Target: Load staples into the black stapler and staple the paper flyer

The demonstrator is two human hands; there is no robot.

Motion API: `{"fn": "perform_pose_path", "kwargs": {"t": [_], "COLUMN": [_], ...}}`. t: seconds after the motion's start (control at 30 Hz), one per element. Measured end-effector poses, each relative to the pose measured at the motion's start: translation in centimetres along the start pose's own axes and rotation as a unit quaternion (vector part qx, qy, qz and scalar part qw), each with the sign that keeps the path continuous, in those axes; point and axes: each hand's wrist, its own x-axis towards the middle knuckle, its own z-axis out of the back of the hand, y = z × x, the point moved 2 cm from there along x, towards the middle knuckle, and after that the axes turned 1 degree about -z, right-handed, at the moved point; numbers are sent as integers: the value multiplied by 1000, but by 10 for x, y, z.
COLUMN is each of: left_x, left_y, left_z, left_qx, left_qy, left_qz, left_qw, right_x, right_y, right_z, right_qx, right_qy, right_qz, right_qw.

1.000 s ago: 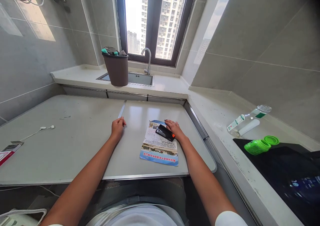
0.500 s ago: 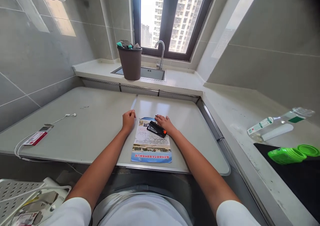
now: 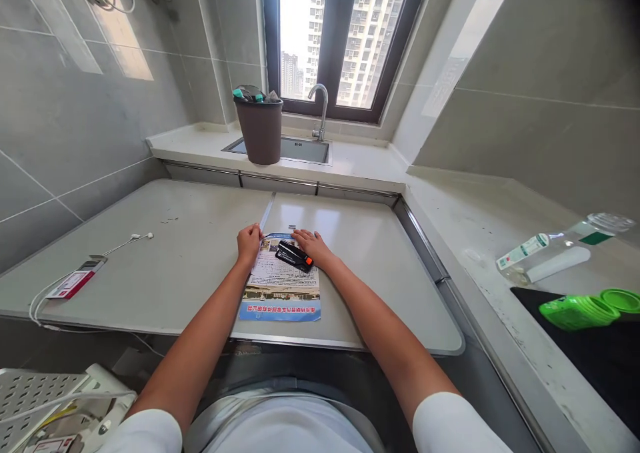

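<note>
A printed sheet (image 3: 283, 291) with a blue border and a building photo lies on the folding table, upside down to me. My left hand (image 3: 249, 245) is closed at its upper left corner and seems to pinch the edge, which curls up slightly. Fingers stretched out, my right hand (image 3: 314, 247) rests flat on the upper right part of the sheet. Beside that palm, on the sheet, is a black object (image 3: 294, 256) with an orange patch, which looks like a stapler. A tiny dark strip (image 3: 292, 226) sits on the table just beyond my right fingertips.
On the left of the table (image 3: 200, 259) are a red and white box (image 3: 76, 285) and a white cable. A brown bin (image 3: 259, 133) stands by the sink (image 3: 305, 149). The right counter holds a clear bottle (image 3: 565, 247) and a green container (image 3: 580, 311) on a black mat.
The sheet and the black object on it have shifted left, along with both hands. The dark strip that was at my right fingertips now lies apart from them on the table.
</note>
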Motion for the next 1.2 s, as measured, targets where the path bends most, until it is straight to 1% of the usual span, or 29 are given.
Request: {"fn": "perform_pose_path", "kwargs": {"t": [0.13, 0.27, 0.33, 0.5, 0.6, 0.7, 0.8, 0.9, 1.03, 1.2], "left_x": [-3, -7, -10, -22, -27, -29, -29, -26, -20, -15], "left_y": [-6, -13, -17, -26, -30, -33, -34, -33, -27, -19], "left_z": [1, 0, -3, -14, -17, -17, -16, -16, -16, -13], "left_qx": [22, 53, 69, 108, 125, 135, 137, 132, 123, 106], "left_qy": [12, 27, 51, 146, 174, 184, 187, 179, 159, 130], "left_qz": [-26, -36, -59, -142, -163, -167, -164, -156, -144, -110], "left_qw": [999, 998, 995, 973, 963, 959, 959, 962, 969, 980], "right_x": [-19, -44, -58, -95, -109, -115, -112, -101, -70, -28], "right_y": [-10, -37, -54, -92, -107, -112, -108, -94, -63, -16], "right_z": [5, 7, 8, 13, 14, 14, 14, 13, 6, -6], "right_qx": [-33, -53, -56, -39, -37, -35, -31, -29, -20, -12], "right_qy": [-6, -14, -22, -37, -58, -74, -69, -51, -25, -22], "right_qz": [7, -15, -29, -49, -63, -69, -68, -55, -40, 10], "right_qw": [999, 998, 998, 997, 996, 994, 995, 997, 999, 1000]}}
